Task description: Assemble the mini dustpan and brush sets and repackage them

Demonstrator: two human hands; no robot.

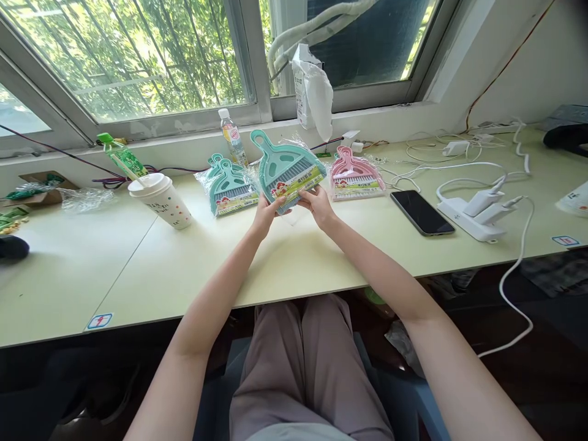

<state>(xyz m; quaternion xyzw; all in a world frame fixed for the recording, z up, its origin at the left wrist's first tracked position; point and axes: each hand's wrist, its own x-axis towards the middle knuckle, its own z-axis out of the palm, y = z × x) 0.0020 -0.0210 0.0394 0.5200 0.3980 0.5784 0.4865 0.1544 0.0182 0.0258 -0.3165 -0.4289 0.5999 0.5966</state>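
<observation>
Between my two hands is a teal mini dustpan and brush set (pixel 283 160) in clear wrap with a yellow-green label, tilted above the table. My left hand (pixel 266 214) grips its lower left edge. The lower right edge is pinched by my right hand (pixel 318 205), thumb on the label. Left of it lie more teal dustpan sets (pixel 233 187), overlapping on the table. To the right a pink dustpan set (pixel 356 174) rests in its wrapper.
A paper cup (pixel 160 199) with a straw, a green bottle (pixel 123 158) and a clear drink bottle (pixel 233 138) stand at left and back. A phone (pixel 421 212) and a white power strip (pixel 471 217) with cables lie at right. The table's front edge (pixel 294 298) borders my lap.
</observation>
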